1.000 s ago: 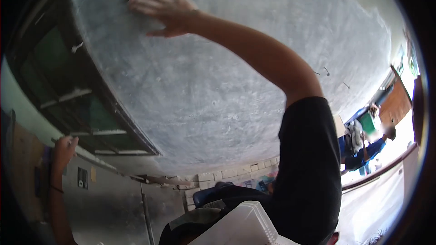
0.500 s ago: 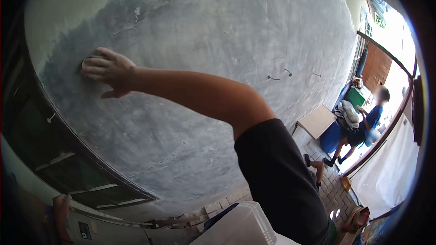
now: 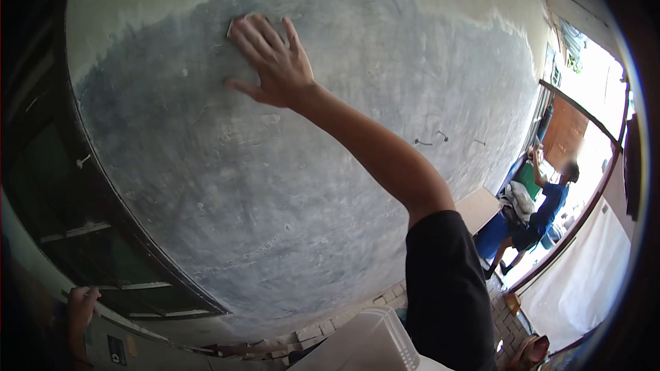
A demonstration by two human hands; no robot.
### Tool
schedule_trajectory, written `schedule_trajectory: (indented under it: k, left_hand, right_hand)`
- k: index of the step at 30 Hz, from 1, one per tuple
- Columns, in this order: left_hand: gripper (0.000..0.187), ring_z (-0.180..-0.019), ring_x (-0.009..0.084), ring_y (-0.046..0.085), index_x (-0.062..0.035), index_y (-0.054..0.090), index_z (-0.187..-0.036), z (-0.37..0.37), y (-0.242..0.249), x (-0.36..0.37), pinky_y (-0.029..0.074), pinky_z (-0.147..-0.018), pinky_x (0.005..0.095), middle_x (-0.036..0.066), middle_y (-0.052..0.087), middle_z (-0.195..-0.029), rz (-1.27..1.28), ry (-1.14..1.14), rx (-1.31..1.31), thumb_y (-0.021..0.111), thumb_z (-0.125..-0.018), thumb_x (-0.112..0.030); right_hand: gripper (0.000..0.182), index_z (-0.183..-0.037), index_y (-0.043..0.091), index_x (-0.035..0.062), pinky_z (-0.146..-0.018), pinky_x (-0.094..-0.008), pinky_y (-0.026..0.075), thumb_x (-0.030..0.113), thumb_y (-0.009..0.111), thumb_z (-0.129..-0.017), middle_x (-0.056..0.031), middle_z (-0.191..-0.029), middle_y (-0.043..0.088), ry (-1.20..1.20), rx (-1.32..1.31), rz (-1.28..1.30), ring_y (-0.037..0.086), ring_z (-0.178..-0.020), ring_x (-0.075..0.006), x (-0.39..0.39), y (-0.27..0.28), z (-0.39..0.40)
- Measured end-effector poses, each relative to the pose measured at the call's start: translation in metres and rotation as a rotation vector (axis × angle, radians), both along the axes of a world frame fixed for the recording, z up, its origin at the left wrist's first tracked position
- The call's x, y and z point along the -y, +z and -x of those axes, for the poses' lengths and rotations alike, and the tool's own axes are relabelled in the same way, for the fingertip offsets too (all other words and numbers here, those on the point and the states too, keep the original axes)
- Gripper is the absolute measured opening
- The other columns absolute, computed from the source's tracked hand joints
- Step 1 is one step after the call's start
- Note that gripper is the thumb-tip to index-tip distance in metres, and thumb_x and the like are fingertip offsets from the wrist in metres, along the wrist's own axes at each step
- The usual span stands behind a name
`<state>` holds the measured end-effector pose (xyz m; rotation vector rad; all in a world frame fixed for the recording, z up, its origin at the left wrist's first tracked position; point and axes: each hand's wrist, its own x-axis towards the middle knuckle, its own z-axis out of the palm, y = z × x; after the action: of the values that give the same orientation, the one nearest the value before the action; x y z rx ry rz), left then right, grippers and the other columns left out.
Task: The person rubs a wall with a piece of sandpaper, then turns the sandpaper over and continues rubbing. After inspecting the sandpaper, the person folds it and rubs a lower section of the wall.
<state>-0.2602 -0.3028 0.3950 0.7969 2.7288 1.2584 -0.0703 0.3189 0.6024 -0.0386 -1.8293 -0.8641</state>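
My right hand (image 3: pixel 275 62) lies against the wall (image 3: pixel 309 185), near the top of its grey plastered patch. Its fingers are spread over a thin piece of sandpaper (image 3: pixel 232 26), of which only a pale edge shows; the rest is hidden beneath the hand. The right arm, in a black sleeve, stretches up across the wall. At the lower left, my left hand (image 3: pixel 83 300) has its fingers curled over the window ledge (image 3: pixel 137 319), partly in shadow.
A dark-framed window (image 3: pixel 110 254) borders the wall at left. Nails (image 3: pixel 442 137) stick out at right. Below is a white plastic container (image 3: pixel 364 343). Farther right, a person in blue (image 3: pixel 546 206) stands by a green bin (image 3: pixel 529 178), a pale board (image 3: pixel 478 209) and a white sheet (image 3: pixel 577 282).
My right hand has moved up and to the right across the wall, with the sandpaper under it. My left hand stays at the ledge. The person in blue has raised their hands.
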Motion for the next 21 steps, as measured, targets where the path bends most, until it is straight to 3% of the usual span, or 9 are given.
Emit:
schedule_trajectory:
  k: [5,14,21]
  left_hand:
    - [0.033,-0.045,0.0173,0.059,0.0091,0.065,-0.081,-0.014,0.021,-0.01,0.045,-0.043,0.0319,0.009,0.057,-0.062,0.146,0.028,-0.023,0.061,-0.092,-0.022]
    - [0.032,-0.044,0.019,0.06,0.0087,0.065,-0.081,-0.005,0.011,-0.005,0.045,-0.043,0.0321,0.008,0.055,-0.059,0.089,0.019,0.004,0.061,-0.091,-0.021]
    - [0.031,-0.045,0.0186,0.06,0.0087,0.065,-0.081,0.003,0.011,-0.004,0.047,-0.043,0.0327,0.009,0.056,-0.06,0.089,-0.006,-0.003,0.061,-0.091,-0.02]
  right_hand:
    - [0.096,-0.156,0.027,0.0105,-0.123,-0.058,0.009,0.076,0.043,-0.089,-0.0093,-0.163,0.025,0.153,-0.259,0.137,0.019,-0.152,-0.0273,0.021,0.067,0.034]
    - [0.097,-0.155,0.029,0.0051,-0.122,-0.0582,0.011,0.074,0.046,-0.089,-0.0128,-0.162,0.027,0.106,-0.163,0.223,0.017,-0.152,-0.0299,0.025,0.024,0.013]
    - [0.096,-0.156,0.024,0.0048,-0.123,-0.0573,0.007,0.072,0.045,-0.09,-0.013,-0.163,0.022,0.106,-0.245,0.263,0.011,-0.153,-0.0298,0.033,0.071,0.028]
